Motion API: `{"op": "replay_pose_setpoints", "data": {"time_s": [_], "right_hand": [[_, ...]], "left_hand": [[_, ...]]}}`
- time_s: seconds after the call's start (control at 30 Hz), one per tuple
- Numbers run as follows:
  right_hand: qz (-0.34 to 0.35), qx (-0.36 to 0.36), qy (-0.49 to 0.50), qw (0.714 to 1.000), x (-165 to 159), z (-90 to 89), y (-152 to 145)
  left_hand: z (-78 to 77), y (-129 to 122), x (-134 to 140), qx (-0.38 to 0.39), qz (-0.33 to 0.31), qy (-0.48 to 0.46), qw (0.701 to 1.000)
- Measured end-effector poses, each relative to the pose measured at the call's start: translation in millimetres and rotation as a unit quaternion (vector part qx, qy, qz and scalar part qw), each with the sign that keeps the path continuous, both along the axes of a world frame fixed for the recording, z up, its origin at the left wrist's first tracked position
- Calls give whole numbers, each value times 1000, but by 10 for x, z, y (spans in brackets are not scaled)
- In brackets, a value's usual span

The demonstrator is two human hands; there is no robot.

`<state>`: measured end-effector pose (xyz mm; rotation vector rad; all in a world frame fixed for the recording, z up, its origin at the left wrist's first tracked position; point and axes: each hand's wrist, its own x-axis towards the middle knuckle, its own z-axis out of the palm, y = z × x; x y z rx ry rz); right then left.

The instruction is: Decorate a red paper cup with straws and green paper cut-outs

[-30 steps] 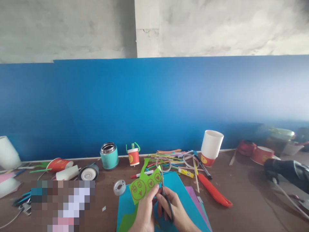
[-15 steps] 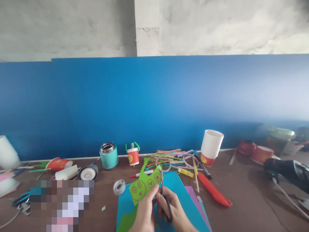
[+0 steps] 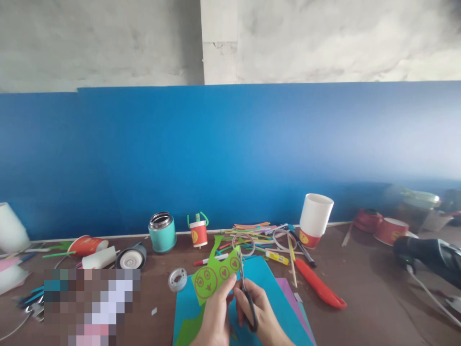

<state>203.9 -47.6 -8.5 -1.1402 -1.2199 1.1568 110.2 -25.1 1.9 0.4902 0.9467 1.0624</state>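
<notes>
My left hand (image 3: 216,312) pinches a piece of green paper (image 3: 216,279) that carries a drawn face and two circled hearts. In my right hand (image 3: 260,307) is a pair of black-handled scissors (image 3: 248,303), its blades pointing away from me at the paper's right edge near the hearts. Both hands are close together over a blue sheet of paper (image 3: 268,283). More green paper (image 3: 189,330) lies under my left wrist. A purple sheet (image 3: 291,295) sticks out from beneath the blue one.
Behind the hands lie several coloured sticks (image 3: 252,231), a glue stick (image 3: 277,258) and a red marker (image 3: 201,262). Tape (image 3: 177,279) sits left; a red-handled tool (image 3: 320,284) lies right. A turquoise flask (image 3: 162,233), small cup (image 3: 198,234) and stacked white cups (image 3: 316,216) stand before the blue partition (image 3: 230,158).
The green paper has shifted very slightly left against the scissor blades. Both hands stay almost in place, and everything else on the table is as before.
</notes>
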Motion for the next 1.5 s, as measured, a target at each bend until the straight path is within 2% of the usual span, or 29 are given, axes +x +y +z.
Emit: {"op": "replay_pose_setpoints", "data": {"time_s": [0.37,0.6,0.77,0.93,1.1,1.23,1.5], "right_hand": [[5,-9,3,1000,16,50,1],[11,-4,3,1000,20,8,23],[12,-2,-9,1000,15,3,24],[25,-5,-19,1000,4,-13,23],[37,-15,1,999,21,-20,23],[21,-12,-4,1000,27,-24,27],[19,7,-4,1000,30,-99,48]], "left_hand": [[-42,66,-23,29,42,14,999],[-8,99,-60,46,59,38,996],[-28,109,-59,58,52,45,996],[-84,96,-66,69,11,74,995],[9,36,-91,119,-6,104,987],[66,22,-97,124,-13,123,985],[-25,84,-112,133,-3,117,984]]}}
